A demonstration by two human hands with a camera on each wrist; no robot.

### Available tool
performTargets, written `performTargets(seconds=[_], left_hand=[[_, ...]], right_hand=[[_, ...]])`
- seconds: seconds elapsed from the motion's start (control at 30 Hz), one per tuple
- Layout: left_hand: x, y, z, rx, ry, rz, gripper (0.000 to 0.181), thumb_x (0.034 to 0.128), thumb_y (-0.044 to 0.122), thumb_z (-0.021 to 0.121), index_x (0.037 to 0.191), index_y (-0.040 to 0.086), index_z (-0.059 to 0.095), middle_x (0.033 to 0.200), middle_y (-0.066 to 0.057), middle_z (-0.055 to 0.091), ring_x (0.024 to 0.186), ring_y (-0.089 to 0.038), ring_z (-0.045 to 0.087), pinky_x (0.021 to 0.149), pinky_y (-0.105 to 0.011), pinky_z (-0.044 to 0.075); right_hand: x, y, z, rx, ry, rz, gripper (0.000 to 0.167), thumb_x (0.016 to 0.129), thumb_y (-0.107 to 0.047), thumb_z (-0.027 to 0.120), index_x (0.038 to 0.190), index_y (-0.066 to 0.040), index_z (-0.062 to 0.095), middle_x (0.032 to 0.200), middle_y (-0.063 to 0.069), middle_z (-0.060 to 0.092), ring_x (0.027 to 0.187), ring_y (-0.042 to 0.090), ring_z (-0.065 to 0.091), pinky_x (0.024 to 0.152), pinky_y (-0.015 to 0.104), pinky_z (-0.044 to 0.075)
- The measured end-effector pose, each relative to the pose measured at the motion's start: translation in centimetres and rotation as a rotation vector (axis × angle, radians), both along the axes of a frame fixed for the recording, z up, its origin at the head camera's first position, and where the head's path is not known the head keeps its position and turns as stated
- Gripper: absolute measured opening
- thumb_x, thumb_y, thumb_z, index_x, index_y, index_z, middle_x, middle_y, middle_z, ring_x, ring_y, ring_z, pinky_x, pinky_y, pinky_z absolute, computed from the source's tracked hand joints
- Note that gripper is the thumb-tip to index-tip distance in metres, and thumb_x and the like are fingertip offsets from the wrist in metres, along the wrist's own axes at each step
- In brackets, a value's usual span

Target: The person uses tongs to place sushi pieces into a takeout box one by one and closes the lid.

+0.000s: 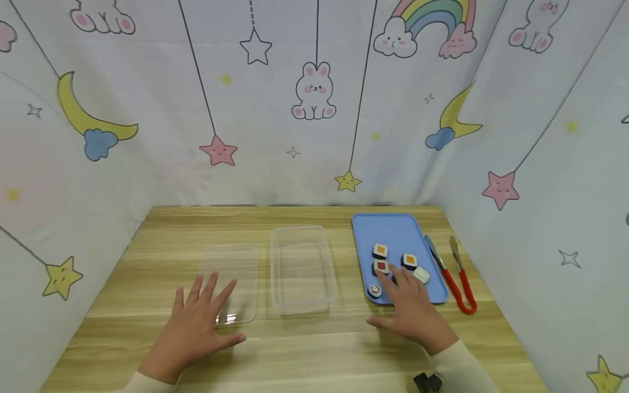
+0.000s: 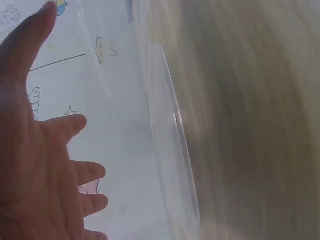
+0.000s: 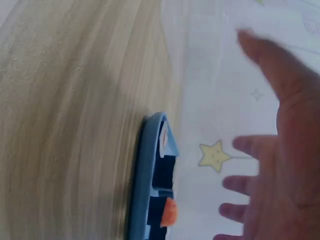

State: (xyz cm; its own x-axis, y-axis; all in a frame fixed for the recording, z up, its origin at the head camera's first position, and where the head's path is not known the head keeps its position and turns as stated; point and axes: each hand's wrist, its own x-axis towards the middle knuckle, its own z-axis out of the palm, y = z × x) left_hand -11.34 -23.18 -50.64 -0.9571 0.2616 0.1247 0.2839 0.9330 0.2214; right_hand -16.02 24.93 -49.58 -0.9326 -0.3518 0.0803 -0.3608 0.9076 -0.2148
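My left hand (image 1: 194, 327), fingers spread, hovers over the near edge of a clear plastic lid (image 1: 236, 273) lying on the table. In the left wrist view nothing is in that hand (image 2: 45, 165). My right hand (image 1: 413, 311) is spread above the near part of a blue tray (image 1: 383, 226), partly hiding the sushi pieces there. Several sushi pieces lie on the tray, among them an orange-topped roll (image 1: 380, 250), a red-centred roll (image 1: 380, 267) and a whitish piece (image 1: 421, 274). A clear plastic container (image 1: 302, 273) stands between the lid and the tray.
Tongs with red handles (image 1: 464, 297) lie right of the tray, tips pointing away. A patterned white curtain (image 1: 275, 180) hangs behind the wooden table (image 1: 304, 349) and along both sides. A small black object (image 1: 427, 382) shows by the right sleeve.
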Motion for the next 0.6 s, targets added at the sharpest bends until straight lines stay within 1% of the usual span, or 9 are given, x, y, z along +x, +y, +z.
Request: performTargets(seconds=[0.07,0.13,0.2,0.27,0.33,0.43,0.53,0.6], left_hand=[[-0.3,0.5,0.1,0.104,0.012,-0.02,0.099,0.0833,0.069,0.074,0.161,0.019,0.039,0.162,-0.028,0.034,0.147,-0.056,0.029,0.109,-0.08,0.024],[-0.7,1.2,0.1,0.263,0.002,-0.04,0.089,0.0917,0.055,0.074,0.161,0.014,0.037,0.162,-0.027,0.035,0.145,-0.054,0.033,0.108,-0.077,0.03],[-1.3,2.2,0.1,0.451,-0.028,-0.051,0.082,0.0966,0.044,0.072,0.162,0.012,0.035,0.162,-0.024,0.035,0.146,-0.052,0.035,0.109,-0.074,0.033],[-1.9,3.3,0.0,0.614,-0.08,-0.025,0.078,0.0996,0.042,0.07,0.163,0.015,0.034,0.164,-0.018,0.034,0.147,-0.047,0.035,0.111,-0.07,0.035],[-2.7,4.3,-0.3,0.756,-0.139,0.016,0.075,0.0998,0.042,0.07,0.163,0.02,0.034,0.165,-0.014,0.034,0.148,-0.043,0.035,0.113,-0.064,0.038],[-3.8,5.5,-0.9,0.908,-0.214,0.08,0.074,0.099,0.039,0.072,0.162,0.023,0.037,0.164,-0.012,0.036,0.148,-0.04,0.038,0.111,-0.055,0.044],[-4.7,6.4,-1.5,1.022,-0.26,0.103,0.073,0.0994,0.029,0.073,0.161,0.018,0.037,0.164,-0.016,0.036,0.148,-0.038,0.039,0.111,-0.052,0.045],[-5.1,7.0,-1.9,1.08,-0.274,0.103,0.073,0.0994,0.023,0.073,0.162,0.015,0.036,0.164,-0.018,0.037,0.148,-0.039,0.039,0.11,-0.051,0.046]], right_hand=[[-0.5,0.6,0.0,-0.043,0.051,-0.055,0.097,0.083,-0.06,0.08,0.158,-0.01,0.044,0.16,0.027,0.034,0.143,0.054,0.034,0.106,0.076,0.034],[-1.1,1.6,0.1,-0.093,0.102,-0.149,0.087,0.088,-0.052,0.08,0.153,-0.004,0.047,0.156,0.032,0.035,0.139,0.055,0.036,0.102,0.075,0.038],[-1.6,3.1,0.3,-0.139,0.142,-0.259,0.079,0.091,-0.044,0.078,0.149,0.002,0.049,0.151,0.036,0.037,0.134,0.058,0.037,0.099,0.076,0.038],[-2.0,5.1,0.3,-0.18,0.155,-0.378,0.073,0.093,-0.039,0.075,0.146,0.006,0.049,0.148,0.038,0.037,0.132,0.06,0.036,0.097,0.077,0.037],[-2.4,7.1,0.0,-0.198,0.144,-0.479,0.072,0.095,-0.037,0.072,0.145,0.008,0.047,0.146,0.04,0.037,0.129,0.061,0.035,0.094,0.076,0.037],[-2.9,9.9,-0.7,-0.202,0.088,-0.594,0.072,0.097,-0.037,0.07,0.145,0.01,0.046,0.142,0.043,0.036,0.124,0.064,0.036,0.09,0.075,0.038],[-3.2,11.8,-1.5,-0.187,0.0,-0.668,0.076,0.098,-0.041,0.066,0.148,0.011,0.042,0.141,0.045,0.035,0.122,0.064,0.036,0.09,0.074,0.039],[-3.4,12.8,-1.9,-0.193,-0.059,-0.692,0.077,0.099,-0.042,0.064,0.148,0.012,0.04,0.138,0.044,0.037,0.122,0.064,0.036,0.092,0.073,0.04]])
